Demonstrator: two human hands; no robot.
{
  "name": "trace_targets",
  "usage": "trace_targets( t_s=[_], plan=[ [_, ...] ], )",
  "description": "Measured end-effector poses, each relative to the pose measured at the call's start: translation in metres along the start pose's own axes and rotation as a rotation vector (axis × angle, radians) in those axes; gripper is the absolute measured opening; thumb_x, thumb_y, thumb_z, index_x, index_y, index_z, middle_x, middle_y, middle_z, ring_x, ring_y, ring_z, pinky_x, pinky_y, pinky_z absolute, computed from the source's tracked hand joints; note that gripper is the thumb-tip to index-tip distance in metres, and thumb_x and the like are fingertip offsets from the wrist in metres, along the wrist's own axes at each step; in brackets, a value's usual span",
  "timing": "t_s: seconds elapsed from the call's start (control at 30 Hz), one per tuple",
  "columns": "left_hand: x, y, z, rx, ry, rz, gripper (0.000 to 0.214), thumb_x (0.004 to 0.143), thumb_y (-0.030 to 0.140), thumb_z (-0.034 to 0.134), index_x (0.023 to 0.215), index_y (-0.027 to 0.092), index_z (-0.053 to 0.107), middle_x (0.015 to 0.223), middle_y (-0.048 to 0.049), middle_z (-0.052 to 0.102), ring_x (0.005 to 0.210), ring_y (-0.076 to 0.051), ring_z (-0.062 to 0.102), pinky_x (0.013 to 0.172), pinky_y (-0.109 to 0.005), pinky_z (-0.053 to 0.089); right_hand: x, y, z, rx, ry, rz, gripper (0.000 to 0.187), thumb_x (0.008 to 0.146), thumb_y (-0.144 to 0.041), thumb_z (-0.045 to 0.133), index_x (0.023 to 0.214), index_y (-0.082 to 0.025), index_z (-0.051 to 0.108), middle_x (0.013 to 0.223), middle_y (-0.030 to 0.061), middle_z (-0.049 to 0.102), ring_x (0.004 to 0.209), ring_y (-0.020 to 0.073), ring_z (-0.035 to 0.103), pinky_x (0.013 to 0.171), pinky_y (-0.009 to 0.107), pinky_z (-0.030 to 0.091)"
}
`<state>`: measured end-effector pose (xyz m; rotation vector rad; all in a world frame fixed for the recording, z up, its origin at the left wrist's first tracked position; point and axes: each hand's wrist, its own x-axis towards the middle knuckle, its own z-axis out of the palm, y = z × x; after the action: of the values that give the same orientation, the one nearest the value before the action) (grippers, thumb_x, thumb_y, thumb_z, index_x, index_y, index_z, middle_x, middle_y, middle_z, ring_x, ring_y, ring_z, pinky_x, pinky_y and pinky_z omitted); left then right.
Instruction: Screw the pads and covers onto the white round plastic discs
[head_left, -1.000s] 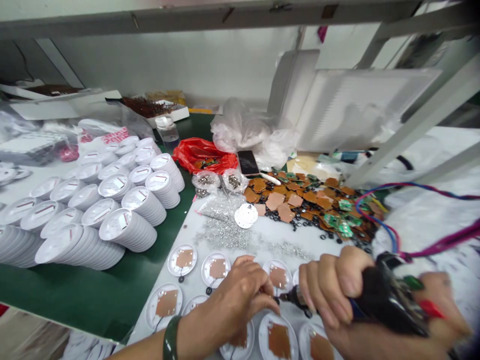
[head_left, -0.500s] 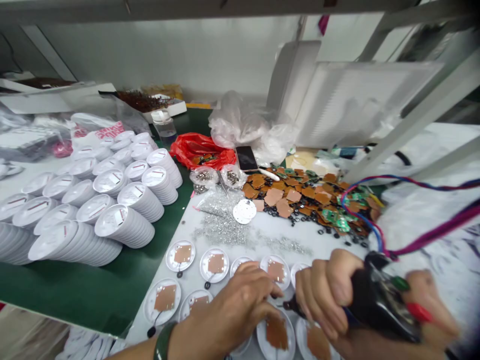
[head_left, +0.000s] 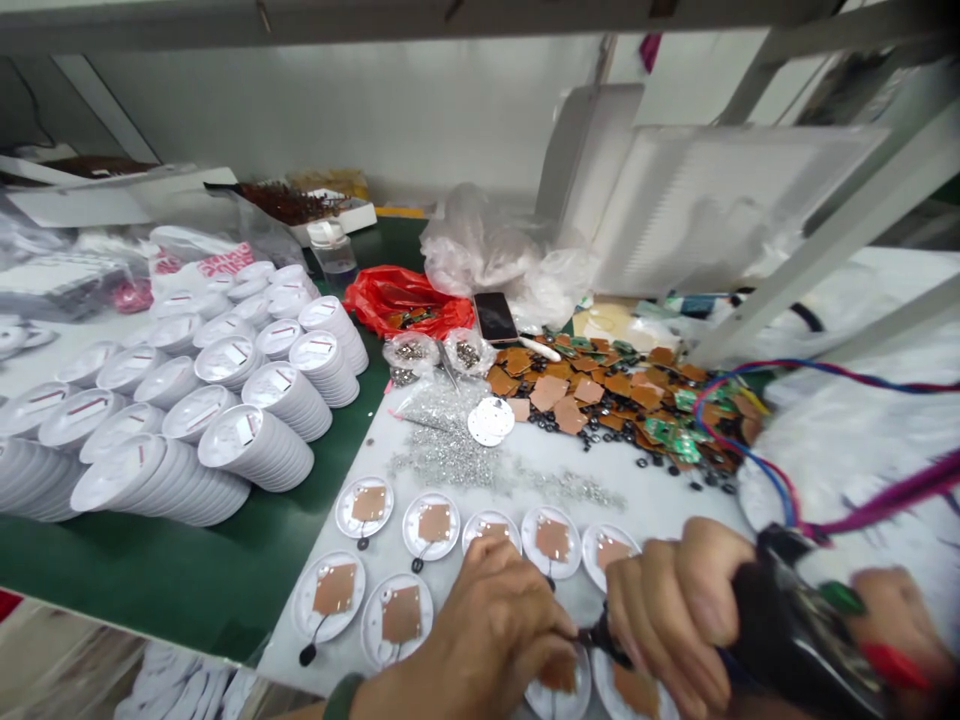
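My left hand (head_left: 502, 640) bends over a white plastic disc (head_left: 559, 680) at the front of the white bench top (head_left: 660, 505), its fingertips pinched beside a metal tool tip. Whatever they pinch is hidden. My right hand (head_left: 675, 610) grips a black-handled tool (head_left: 780, 630), its metal tip (head_left: 600, 638) pointing down at that disc. A green bangle (head_left: 343, 697) shows at my left wrist. Several more white discs lie in a row, each with a brown square pad; one (head_left: 401, 617) sits just left of my left hand.
Many stacked white discs stand on the green bench (head_left: 150, 570) at left. Ahead lie loose brown squares, green boards and black rings (head_left: 615, 405), silvery grains (head_left: 442, 450), a phone (head_left: 495, 317) and a red bag (head_left: 405, 303). Coloured wires (head_left: 750, 440) loop at right.
Both hands have shifted lower and to the right, uncovering the disc left of my left hand. The tool tip stays at the disc beneath my fingers.
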<state>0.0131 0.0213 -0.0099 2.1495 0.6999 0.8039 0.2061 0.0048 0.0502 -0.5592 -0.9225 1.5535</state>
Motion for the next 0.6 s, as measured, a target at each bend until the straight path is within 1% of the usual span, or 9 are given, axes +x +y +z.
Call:
trace_targets(
  t_s=[0.07, 0.1, 0.17, 0.23, 0.33, 0.43, 0.53, 0.6],
  plan=[
    [0.000, 0.000, 0.000, -0.021, 0.022, -0.011, 0.013, 0.094, 0.019, 0.072, 0.082, 0.022, 0.067, 0.076, 0.0049, 0.065, 0.078, -0.014, 0.059, 0.087, -0.034, 0.038, -0.003, 0.006, -0.007, 0.016, 0.102, -0.016, 0.059, 0.080, -0.085, 0.050, 0.068, -0.029, 0.065, 0.033, -0.0068, 0.035, 0.023, 0.0130, 0.031, 0.034, 0.029, 0.030],
    [0.000, -0.001, 0.001, -0.030, 0.017, -0.011, 0.014, 0.093, 0.018, 0.072, 0.081, 0.022, 0.066, 0.076, 0.0048, 0.066, 0.078, -0.014, 0.059, 0.087, -0.034, 0.038, -0.004, 0.008, -0.010, 0.004, 0.120, -0.017, 0.057, 0.078, -0.084, 0.055, 0.066, -0.029, 0.064, 0.032, -0.0075, 0.034, 0.022, 0.0126, 0.029, 0.033, 0.029, 0.029],
    [-0.003, -0.003, 0.003, -0.031, 0.015, 0.009, 0.012, 0.094, 0.017, 0.069, 0.084, 0.021, 0.065, 0.079, 0.0039, 0.066, 0.078, -0.014, 0.059, 0.085, -0.034, 0.038, -0.005, 0.007, -0.016, -0.034, 0.088, -0.023, 0.053, 0.075, -0.080, 0.063, 0.063, -0.028, 0.063, 0.031, -0.0075, 0.036, 0.021, 0.0126, 0.030, 0.033, 0.030, 0.031],
    [-0.005, -0.006, 0.005, -0.017, 0.029, 0.035, 0.009, 0.096, 0.014, 0.063, 0.091, 0.021, 0.065, 0.083, 0.0022, 0.067, 0.079, -0.015, 0.060, 0.084, -0.034, 0.039, -0.004, 0.001, -0.017, -0.075, 0.025, -0.030, 0.049, 0.076, -0.074, 0.067, 0.063, -0.027, 0.063, 0.033, -0.0063, 0.041, 0.022, 0.0140, 0.037, 0.035, 0.031, 0.037],
    [-0.008, -0.010, 0.009, 0.004, 0.073, 0.032, 0.011, 0.096, 0.012, 0.059, 0.097, 0.021, 0.065, 0.086, 0.0007, 0.068, 0.080, -0.015, 0.060, 0.081, -0.034, 0.041, -0.002, -0.010, -0.011, -0.103, 0.002, -0.040, 0.040, 0.084, -0.065, 0.064, 0.068, -0.028, 0.066, 0.036, -0.0053, 0.044, 0.026, 0.0157, 0.043, 0.041, 0.032, 0.043],
    [-0.009, -0.012, 0.012, -0.012, 0.103, 0.005, 0.010, 0.092, 0.013, 0.067, 0.092, 0.022, 0.063, 0.084, 0.0022, 0.067, 0.078, -0.015, 0.059, 0.080, -0.033, 0.041, -0.003, -0.016, 0.000, -0.115, 0.009, -0.032, 0.036, 0.086, -0.063, 0.060, 0.074, -0.030, 0.069, 0.039, -0.0038, 0.048, 0.030, 0.0169, 0.047, 0.044, 0.033, 0.046],
    [-0.009, -0.011, 0.013, -0.045, 0.104, -0.016, 0.017, 0.087, 0.013, 0.076, 0.087, 0.022, 0.061, 0.080, 0.0044, 0.065, 0.078, -0.014, 0.059, 0.080, -0.032, 0.041, -0.002, -0.016, 0.009, -0.150, 0.020, 0.005, 0.043, 0.084, -0.070, 0.058, 0.076, -0.030, 0.071, 0.043, -0.0004, 0.055, 0.038, 0.0200, 0.055, 0.048, 0.036, 0.050],
    [-0.008, -0.010, 0.012, -0.051, 0.071, -0.031, 0.021, 0.085, 0.013, 0.079, 0.085, 0.022, 0.059, 0.080, 0.0051, 0.064, 0.079, -0.014, 0.059, 0.081, -0.032, 0.041, 0.002, -0.014, 0.010, -0.142, -0.002, 0.000, 0.049, 0.083, -0.076, 0.056, 0.076, -0.029, 0.070, 0.044, -0.0004, 0.056, 0.039, 0.0191, 0.056, 0.047, 0.034, 0.050]
  ],
)
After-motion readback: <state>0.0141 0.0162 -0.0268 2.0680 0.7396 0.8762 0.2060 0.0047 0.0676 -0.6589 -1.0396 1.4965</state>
